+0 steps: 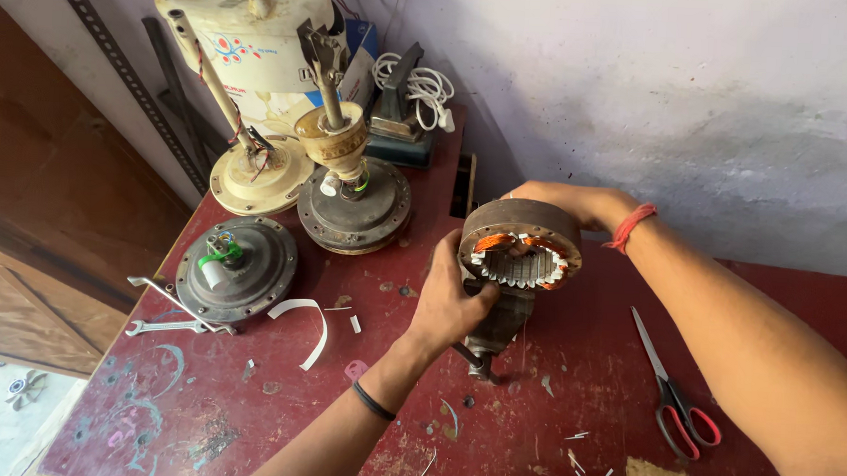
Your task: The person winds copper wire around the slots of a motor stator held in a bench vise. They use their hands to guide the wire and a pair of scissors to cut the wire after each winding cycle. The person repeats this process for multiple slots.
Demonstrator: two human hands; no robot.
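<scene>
A round rusty motor stator (521,242) with copper windings and white slot paper is held upright above the red table (245,402). My left hand (447,301) grips its near left side and lower part. Around the far top rim wraps my right hand (563,201), which wears a red thread on the wrist. Under the stator a dark metal part with a shaft (496,332) reaches down to the table.
Red-handled scissors (675,397) lie at the right. Two dark fan motor housings (236,268) (355,205), a cream fan base (260,176) and wrenches (173,313) sit at the left. A curled white strip (310,328) and paper scraps litter the middle. An iron with white cord (406,104) stands at the back.
</scene>
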